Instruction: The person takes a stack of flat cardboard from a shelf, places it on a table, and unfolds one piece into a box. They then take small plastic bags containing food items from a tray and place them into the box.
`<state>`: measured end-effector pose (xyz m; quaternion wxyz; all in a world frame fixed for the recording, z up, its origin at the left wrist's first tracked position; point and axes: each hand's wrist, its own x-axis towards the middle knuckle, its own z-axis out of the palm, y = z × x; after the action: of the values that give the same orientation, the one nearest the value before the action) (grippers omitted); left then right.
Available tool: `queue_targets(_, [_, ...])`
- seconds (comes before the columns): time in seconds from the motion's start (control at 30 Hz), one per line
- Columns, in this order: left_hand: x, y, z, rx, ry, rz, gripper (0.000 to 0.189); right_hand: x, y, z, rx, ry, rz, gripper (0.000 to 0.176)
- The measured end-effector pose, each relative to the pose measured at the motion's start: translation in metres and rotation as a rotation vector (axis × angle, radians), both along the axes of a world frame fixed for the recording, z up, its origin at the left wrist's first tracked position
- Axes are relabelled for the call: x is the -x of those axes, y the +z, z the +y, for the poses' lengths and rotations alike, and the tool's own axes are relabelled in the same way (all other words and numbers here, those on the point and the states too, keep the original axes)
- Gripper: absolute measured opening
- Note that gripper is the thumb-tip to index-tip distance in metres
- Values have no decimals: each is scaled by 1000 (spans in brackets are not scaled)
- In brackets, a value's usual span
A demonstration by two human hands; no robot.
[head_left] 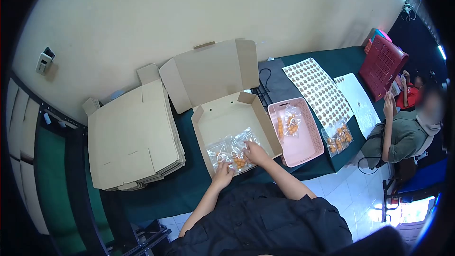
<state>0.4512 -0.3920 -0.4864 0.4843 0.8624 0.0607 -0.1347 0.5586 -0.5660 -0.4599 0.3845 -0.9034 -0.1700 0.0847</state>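
Inside open cardboard box (225, 118), at near side: clear plastic bags (239, 162) with orange round pieces, close together. With left hand (222, 176), touching bags at left — fingers bent, not possible to tell if pinching. With right hand (256, 153), touching bags at right — also bent, grip not possible to tell. Just right of box, on green-covered tabletop (339, 59): pink basket (303, 147), holding similar bags. Farther right: printed sheet (317, 90). Left of box: stacked flat cardboard (132, 137).

Forearms (289, 178) angle inward, left hand (222, 176) near right hand (256, 153), fingers bent
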Motion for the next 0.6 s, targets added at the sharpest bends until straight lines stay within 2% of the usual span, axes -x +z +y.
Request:
queue_targets(0.13, [-3,1,4,30,8,12,38,6,-27,14,65,5,9,37])
queue_targets(0.23, [-5,-4,8,115,40,-33,37,11,-32,17,60,2,84,29])
queue_targets(0.3, [-2,-2,9,119,45,-29,36,7,-27,16,-36,-127,198,21])
queue_targets(0.4, [-3,2,7,140,64,-22,35,-2,-28,13,-179,-179,241,15])
queue_targets(0.43, [-3,0,7,157,78,-15,35,-5,-28,12,-114,-138,290,14])
queue_targets(0.53, [-3,-1,8,86,82,-74,35,-5,-48,17,-94,-37,411,15])
queue_targets(0.6, [-4,2,10,131,88,-65,35,-5,-56,20,-118,58,484,16])
